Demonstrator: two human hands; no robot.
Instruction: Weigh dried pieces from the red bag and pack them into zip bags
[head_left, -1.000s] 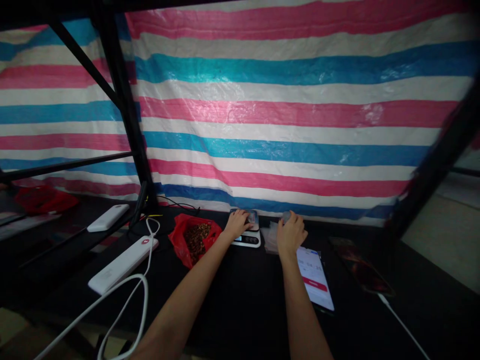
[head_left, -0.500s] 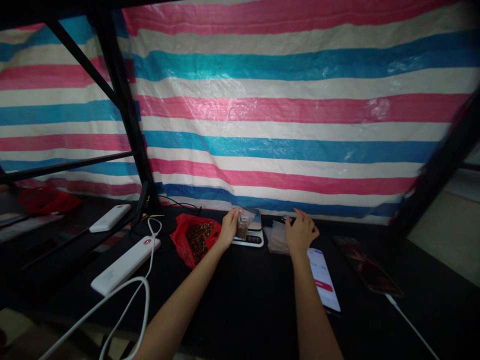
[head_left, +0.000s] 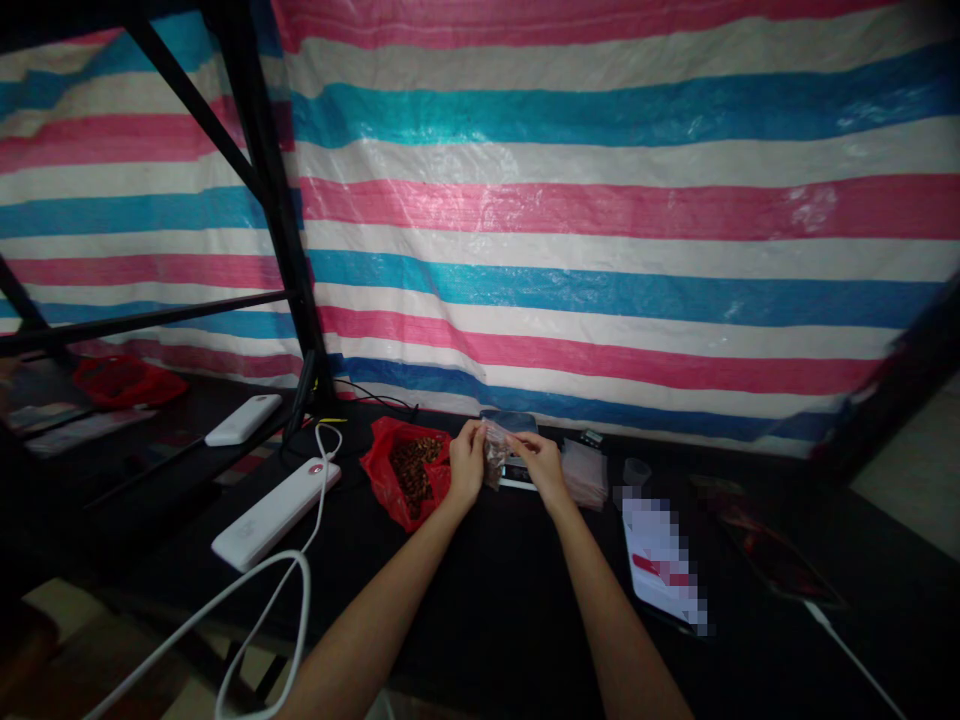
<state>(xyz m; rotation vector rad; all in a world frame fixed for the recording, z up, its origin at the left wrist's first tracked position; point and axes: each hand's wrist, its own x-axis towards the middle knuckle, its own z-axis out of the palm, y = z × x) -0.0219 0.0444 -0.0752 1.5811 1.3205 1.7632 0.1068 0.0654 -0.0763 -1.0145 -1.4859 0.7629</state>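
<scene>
Striped tarp (head_left: 600, 200) fills the whole back at twelve o'clock, black frame post (head_left: 277, 230) at ten, and the dark table (head_left: 487, 600) runs beneath it all. Out at nine lies the white power strip (head_left: 274, 512) with its cable looping down to seven. The red bag (head_left: 409, 472) of brown pieces sits open at eleven of the hands. A phone (head_left: 660, 565) rests at three, a stack of clear bags (head_left: 586, 473) just beside the right wrist. Now the change: a second ago the left hand (head_left: 466, 465) was on the scale (head_left: 517, 470) and the right hand (head_left: 541, 465) was off over the clear bags; half a second ago the left had lifted a small clear pouch (head_left: 495, 452). Both hands have now met over the scale's front edge, and the fingers of each pinch the pouch's top between them, the pouch hanging just above the scale. Weighing looks done; I'd judge this as closing the pouch
</scene>
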